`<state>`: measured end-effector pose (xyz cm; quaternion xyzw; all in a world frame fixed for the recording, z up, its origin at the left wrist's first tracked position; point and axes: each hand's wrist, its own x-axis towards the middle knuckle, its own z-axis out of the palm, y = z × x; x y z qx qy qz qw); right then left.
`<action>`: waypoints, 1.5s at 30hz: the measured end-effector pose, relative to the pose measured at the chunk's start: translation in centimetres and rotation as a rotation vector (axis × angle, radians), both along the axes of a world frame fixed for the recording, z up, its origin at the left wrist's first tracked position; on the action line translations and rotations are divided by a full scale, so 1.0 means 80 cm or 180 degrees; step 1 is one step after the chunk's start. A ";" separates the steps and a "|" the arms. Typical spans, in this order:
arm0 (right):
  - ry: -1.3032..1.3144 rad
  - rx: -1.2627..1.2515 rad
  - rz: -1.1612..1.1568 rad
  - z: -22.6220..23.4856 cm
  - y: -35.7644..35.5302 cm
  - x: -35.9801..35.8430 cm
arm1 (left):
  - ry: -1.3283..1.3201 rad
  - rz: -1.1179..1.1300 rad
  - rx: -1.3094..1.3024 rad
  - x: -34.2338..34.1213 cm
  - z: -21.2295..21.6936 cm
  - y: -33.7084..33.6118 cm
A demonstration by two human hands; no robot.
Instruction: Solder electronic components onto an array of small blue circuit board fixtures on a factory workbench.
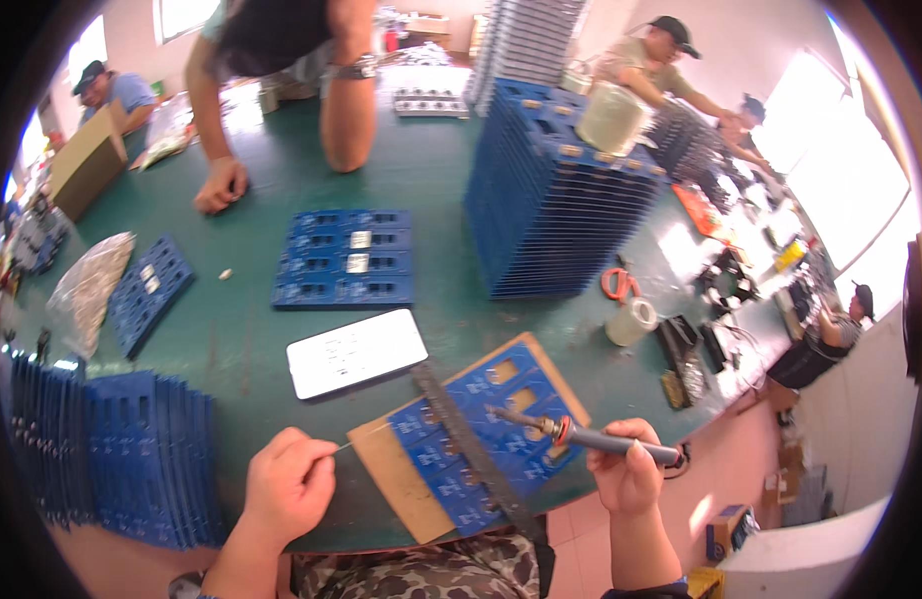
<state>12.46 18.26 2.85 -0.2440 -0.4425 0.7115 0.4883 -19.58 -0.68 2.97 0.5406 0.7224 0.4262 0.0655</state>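
My right hand is closed round the grey handle of a soldering iron, whose tip points left above a blue circuit board panel. The panel lies on a brown backing board at the table's near edge, and a dark flat bar crosses it diagonally. To the left of the panel, my left hand pinches a thin strand, apparently solder wire, that sticks out toward the backing board. Just beyond lies a phone with a bright white screen.
Blue panels stand in rows at the left, and a tall stack of panels carries a tape roll. Another panel lies mid-table. Orange-handled scissors and a second roll are at right. Across the table, a person's hand rests.
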 end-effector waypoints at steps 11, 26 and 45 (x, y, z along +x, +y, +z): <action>-0.1765 0.1147 -0.2694 -0.003 0.053 0.179 | -0.0234 0.0004 0.0158 0.006 -0.020 0.003; -0.2098 0.1310 -0.2806 -0.012 0.046 0.204 | -0.0232 -0.0049 0.0157 0.005 -0.030 0.001; -0.2104 0.0960 -0.2708 -0.017 0.037 0.206 | -0.0301 -0.0053 0.0159 0.005 -0.031 0.000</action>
